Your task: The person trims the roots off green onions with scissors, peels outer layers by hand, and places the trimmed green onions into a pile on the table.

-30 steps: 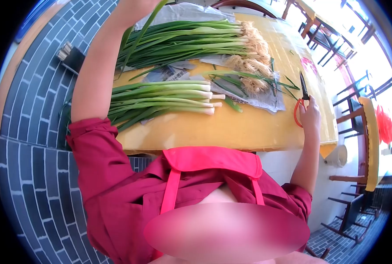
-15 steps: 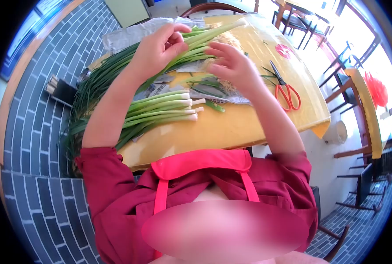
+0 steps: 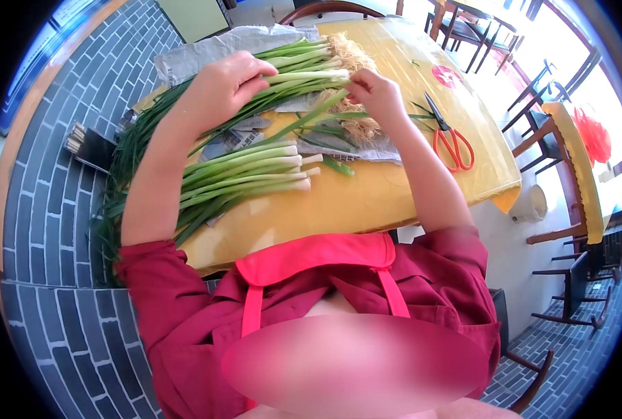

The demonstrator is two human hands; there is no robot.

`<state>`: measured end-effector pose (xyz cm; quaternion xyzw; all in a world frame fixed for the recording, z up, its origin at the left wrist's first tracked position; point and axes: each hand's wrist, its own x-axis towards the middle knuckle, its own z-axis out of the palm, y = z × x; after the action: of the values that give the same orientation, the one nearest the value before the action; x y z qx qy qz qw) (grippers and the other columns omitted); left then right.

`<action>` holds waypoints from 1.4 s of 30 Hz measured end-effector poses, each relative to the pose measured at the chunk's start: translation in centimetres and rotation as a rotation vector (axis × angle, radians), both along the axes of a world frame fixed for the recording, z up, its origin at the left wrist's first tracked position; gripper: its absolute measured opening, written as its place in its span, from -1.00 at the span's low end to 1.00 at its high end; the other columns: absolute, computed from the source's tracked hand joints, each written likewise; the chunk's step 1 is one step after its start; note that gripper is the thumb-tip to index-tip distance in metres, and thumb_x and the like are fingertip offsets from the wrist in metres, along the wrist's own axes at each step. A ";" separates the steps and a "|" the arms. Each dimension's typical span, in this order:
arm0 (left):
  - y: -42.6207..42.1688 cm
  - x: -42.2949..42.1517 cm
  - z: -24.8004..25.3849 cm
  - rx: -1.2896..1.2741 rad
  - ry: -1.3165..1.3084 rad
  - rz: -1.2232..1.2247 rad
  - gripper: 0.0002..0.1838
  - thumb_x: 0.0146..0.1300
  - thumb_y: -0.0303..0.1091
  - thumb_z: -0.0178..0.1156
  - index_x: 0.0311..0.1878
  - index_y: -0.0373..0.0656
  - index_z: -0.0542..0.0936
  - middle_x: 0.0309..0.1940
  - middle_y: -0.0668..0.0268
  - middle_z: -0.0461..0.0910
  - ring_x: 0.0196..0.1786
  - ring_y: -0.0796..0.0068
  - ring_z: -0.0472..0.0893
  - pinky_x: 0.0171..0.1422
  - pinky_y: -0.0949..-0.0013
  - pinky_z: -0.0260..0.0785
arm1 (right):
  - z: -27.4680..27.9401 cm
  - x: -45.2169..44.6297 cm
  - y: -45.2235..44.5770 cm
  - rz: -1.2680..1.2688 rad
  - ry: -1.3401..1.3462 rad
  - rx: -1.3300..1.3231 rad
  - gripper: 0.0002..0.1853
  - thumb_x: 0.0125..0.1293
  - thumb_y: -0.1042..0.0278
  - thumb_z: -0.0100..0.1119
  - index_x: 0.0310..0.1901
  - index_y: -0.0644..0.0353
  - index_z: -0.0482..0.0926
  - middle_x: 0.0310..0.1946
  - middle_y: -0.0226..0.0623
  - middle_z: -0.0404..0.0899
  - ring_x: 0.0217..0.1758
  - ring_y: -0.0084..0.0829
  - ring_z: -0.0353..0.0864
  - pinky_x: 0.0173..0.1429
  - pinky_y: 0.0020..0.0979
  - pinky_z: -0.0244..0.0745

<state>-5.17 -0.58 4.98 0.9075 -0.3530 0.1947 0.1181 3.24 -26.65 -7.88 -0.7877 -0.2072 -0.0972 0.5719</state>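
Note:
My left hand [image 3: 228, 89] is closed around a green onion [image 3: 314, 75], whose pale stem points right, over the pile. My right hand [image 3: 379, 96] pinches a loose green strip [image 3: 325, 107] near the stem's white end; the strip slants down to the left. Under and behind my hands lie untrimmed green onions [image 3: 304, 50] with stringy roots [image 3: 349, 50]. Closer to me is a bunch of green onions [image 3: 255, 167] with clean white ends and no roots showing.
Scissors with orange handles [image 3: 454, 148] lie right of my right hand on the yellow-covered table [image 3: 353, 206]. Newspaper [image 3: 185, 61] is spread beneath the onions. A dark holder of chopsticks [image 3: 91, 148] stands by the brick wall at left. Chairs [image 3: 478, 38] stand beyond the table.
The green onion has come down from its raised, upward tilt to nearly level. My right hand has closed from loosely spread fingers into a pinch on a green strip.

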 end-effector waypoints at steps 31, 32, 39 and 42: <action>5.2 -5.6 -11.8 -0.114 0.312 0.122 -0.66 0.15 -0.44 0.20 0.03 -0.18 0.50 -0.01 0.12 0.42 0.08 0.07 0.43 0.18 0.21 0.29 | -1.1 3.5 -10.0 -0.337 0.487 -0.159 -0.54 0.30 0.00 0.11 -0.21 0.36 0.59 -0.51 -0.23 0.62 -0.48 -0.49 0.62 -0.37 -0.48 0.53; 5.2 -5.6 -11.4 -0.139 0.332 0.118 -0.65 0.15 -0.43 0.20 0.04 -0.18 0.50 0.01 0.11 0.42 0.09 0.07 0.42 0.20 0.21 0.29 | -0.7 3.5 -10.4 -0.394 0.488 -0.306 -0.54 0.29 -0.03 0.09 -0.26 0.32 0.62 -0.58 -0.28 0.61 -0.50 -0.51 0.62 -0.38 -0.47 0.51; 5.7 -0.1 -8.0 0.070 0.431 0.064 -0.67 0.28 -0.27 0.10 0.05 -0.20 0.48 -0.08 0.11 0.50 0.05 0.14 0.48 0.16 0.21 0.34 | -1.6 2.6 -8.0 -0.412 0.094 -0.411 -0.66 0.24 0.01 0.17 -0.31 0.17 0.65 -0.59 -0.24 0.61 -0.45 -0.29 0.64 -0.25 -0.32 0.49; 4.6 5.6 -8.8 0.126 0.349 0.148 -0.69 0.23 -0.38 0.10 0.04 -0.21 0.49 0.01 0.10 0.48 0.09 0.09 0.46 0.20 0.19 0.32 | -2.3 2.0 -6.3 -0.342 -0.017 -0.378 -0.70 0.22 0.07 0.22 -0.28 0.17 0.65 -0.56 -0.21 0.62 -0.44 -0.27 0.64 -0.25 -0.31 0.49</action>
<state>0.39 3.99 -3.85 0.9566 -0.2709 0.0200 0.1061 5.22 -32.96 -10.19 -0.9034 -0.0902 -0.1590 0.3878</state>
